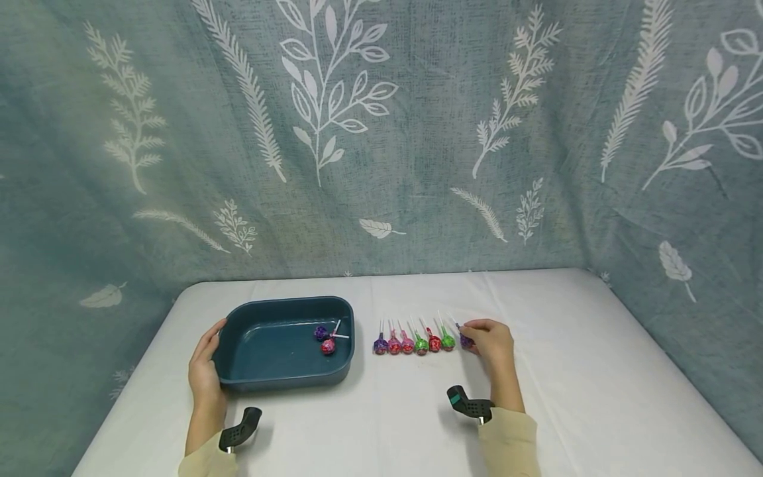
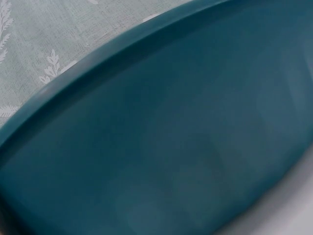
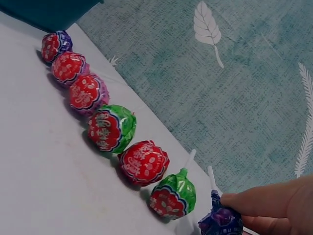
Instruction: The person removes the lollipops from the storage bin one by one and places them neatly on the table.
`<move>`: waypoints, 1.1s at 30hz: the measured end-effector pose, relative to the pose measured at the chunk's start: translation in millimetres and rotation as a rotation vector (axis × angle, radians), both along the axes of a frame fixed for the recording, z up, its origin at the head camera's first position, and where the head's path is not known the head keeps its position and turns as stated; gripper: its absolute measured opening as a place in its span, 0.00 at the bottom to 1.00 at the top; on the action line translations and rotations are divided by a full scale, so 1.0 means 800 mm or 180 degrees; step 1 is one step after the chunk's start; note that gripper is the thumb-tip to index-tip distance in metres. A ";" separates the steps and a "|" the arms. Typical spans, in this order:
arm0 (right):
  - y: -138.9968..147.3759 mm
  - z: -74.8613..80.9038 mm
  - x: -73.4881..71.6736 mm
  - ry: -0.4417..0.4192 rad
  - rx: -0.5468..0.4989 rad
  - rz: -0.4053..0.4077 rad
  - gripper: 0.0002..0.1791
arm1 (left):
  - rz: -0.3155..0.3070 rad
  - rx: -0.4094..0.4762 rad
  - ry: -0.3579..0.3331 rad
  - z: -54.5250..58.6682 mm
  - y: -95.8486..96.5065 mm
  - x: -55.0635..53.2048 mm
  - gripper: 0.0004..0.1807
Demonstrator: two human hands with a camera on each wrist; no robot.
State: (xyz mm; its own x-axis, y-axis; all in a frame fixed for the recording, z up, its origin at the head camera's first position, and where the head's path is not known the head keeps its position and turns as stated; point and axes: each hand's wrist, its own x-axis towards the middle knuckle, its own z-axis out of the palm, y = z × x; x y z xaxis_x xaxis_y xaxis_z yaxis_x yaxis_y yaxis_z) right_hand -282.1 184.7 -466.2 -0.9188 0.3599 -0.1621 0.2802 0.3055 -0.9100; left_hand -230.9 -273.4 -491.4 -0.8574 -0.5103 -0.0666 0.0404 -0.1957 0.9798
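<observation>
My left hand [image 1: 205, 371] rests against the left side of a dark teal tray [image 1: 283, 383], its fingers lying along the outer wall and reaching the rim. That tray [image 2: 156, 117] fills the left wrist view, and the fingers hardly show there. Inside it, at the right, lie a purple lollipop [image 1: 320, 333] and a pinkish-red lollipop [image 1: 328, 346]. My right hand [image 1: 491, 339] pinches a purple lollipop [image 3: 221, 223] at the right end of a row. Beside it, on its left, is a green lollipop [image 3: 172, 196], stick pointing away from me.
The row continues leftward with a red lollipop [image 1: 434, 344], another green lollipop [image 1: 420, 346], two pink ones and a purple lollipop [image 1: 380, 346] nearest the tray. All are on a white-covered table [image 1: 381, 424]. A leaf-patterned teal curtain [image 1: 417, 132] hangs behind.
</observation>
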 end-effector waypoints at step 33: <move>-0.018 -0.006 0.002 0.0208 0.0866 0.0152 0.13 | -0.0017 -0.0034 0.0057 0.000 0.001 0.003 0.22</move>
State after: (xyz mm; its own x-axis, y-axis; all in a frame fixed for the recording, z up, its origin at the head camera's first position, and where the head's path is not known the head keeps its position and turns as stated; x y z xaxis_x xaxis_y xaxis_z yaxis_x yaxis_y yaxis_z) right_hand -280.3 170.2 -470.7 -0.9410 0.3382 -0.0053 0.2032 0.5525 -0.8084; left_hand -228.6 -272.5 -491.0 -0.8610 -0.5065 -0.0456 0.0571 -0.1854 0.9810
